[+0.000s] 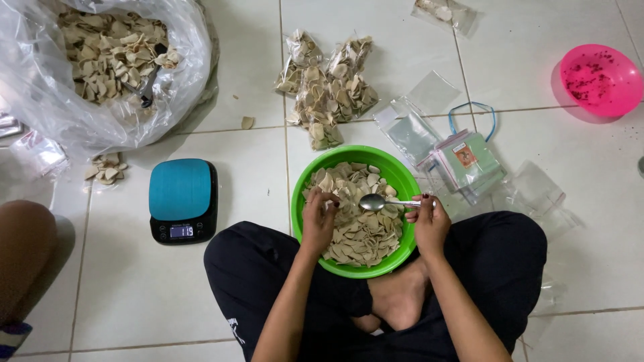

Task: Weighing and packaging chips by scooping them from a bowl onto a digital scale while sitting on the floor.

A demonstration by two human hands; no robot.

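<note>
A green bowl [396, 175] full of pale, flat chips [359, 224] rests on the floor between my crossed legs. My left hand [316, 221] lies on the chips at the bowl's left side, fingers curled into them. My right hand [429, 224] is at the bowl's right rim and grips a metal spoon [373, 202], whose head hovers over the chips near the bowl's middle.
A blue-topped digital scale [182, 199] sits to the left. A large clear bag of chips [111, 57] lies at the top left, filled small bags [325, 87] beyond the bowl, empty zip bags [463, 161] to the right, a pink bowl [600, 79] at far right. Another person's knee [23, 255] is at left.
</note>
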